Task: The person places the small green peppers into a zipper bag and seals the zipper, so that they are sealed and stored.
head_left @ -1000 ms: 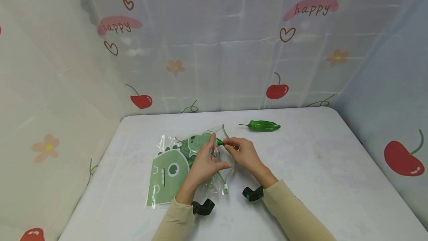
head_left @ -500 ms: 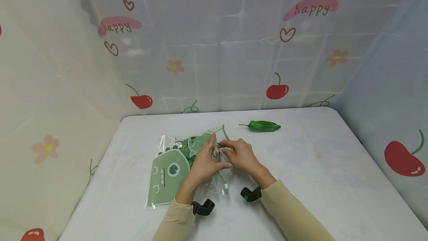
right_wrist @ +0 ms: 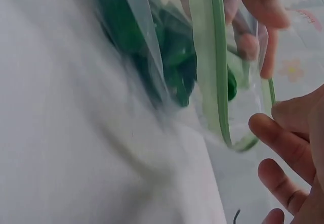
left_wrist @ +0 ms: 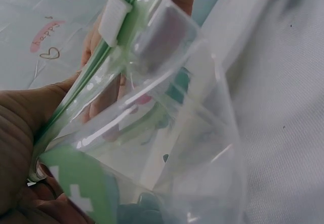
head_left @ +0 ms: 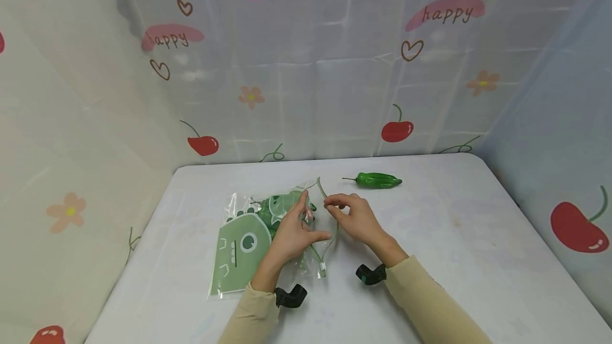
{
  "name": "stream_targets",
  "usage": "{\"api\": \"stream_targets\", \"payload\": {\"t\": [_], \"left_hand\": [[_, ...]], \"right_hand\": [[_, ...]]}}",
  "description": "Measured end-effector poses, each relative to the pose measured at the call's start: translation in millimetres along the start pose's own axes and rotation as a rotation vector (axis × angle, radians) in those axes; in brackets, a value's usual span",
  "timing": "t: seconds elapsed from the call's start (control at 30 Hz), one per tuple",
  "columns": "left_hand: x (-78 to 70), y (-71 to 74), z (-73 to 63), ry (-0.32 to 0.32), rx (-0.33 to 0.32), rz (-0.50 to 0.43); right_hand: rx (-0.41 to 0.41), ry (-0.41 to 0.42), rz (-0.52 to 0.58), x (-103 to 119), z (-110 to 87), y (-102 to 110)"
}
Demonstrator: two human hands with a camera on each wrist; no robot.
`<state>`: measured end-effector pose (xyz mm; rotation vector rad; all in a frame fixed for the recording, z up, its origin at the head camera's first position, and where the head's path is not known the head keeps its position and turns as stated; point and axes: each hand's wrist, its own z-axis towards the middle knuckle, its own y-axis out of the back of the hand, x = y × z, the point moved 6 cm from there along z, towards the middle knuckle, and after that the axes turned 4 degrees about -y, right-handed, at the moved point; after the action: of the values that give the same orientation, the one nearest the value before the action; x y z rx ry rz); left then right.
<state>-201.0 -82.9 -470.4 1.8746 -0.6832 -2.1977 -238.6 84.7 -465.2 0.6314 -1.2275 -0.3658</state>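
A clear zip bag [head_left: 241, 256] with a green dinosaur print lies on the white table, its mouth spread toward the right. My left hand [head_left: 291, 232] holds the bag at its mouth, thumb and index finger wide apart. Green peppers [right_wrist: 174, 57] show through the film in the right wrist view. Beside the mouth, my right hand [head_left: 354, 219] pinches the green zip edge [right_wrist: 218, 67] between thumb and index finger; its other fingers are loosely bent. The white zip slider [left_wrist: 115, 20] sits on the strip in the left wrist view.
Another green pepper [head_left: 379, 180] lies behind the right hand, its stem pointing left. The white table [head_left: 459, 259] extends to both sides. Printed cloth walls [head_left: 330, 100] stand at the back and sides.
My right hand held a green pepper's end at the bag mouth a second ago. The pepper has gone leftward into the bag, and the hand has drawn back right to the zip edge.
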Motion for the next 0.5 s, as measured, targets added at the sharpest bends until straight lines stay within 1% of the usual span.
{"api": "stream_targets", "payload": {"t": [0.1,0.27,0.37,0.5], "left_hand": [[-0.6,-0.1,0.0,0.007,0.003,-0.001],[-0.1,0.6,0.9,0.007,-0.002,0.027],[-0.4,0.8,0.8,0.011,-0.004,0.037],[1.1,-0.4,1.0,0.021,0.001,0.029]], "right_hand": [[0.01,-0.009,0.011,-10.2,-0.1,5.9],[0.044,-0.02,0.039,-25.3,-0.3,15.6],[0.068,-0.021,0.025,-33.5,0.1,21.6],[0.099,-0.017,0.024,-45.3,2.3,32.0]]}}
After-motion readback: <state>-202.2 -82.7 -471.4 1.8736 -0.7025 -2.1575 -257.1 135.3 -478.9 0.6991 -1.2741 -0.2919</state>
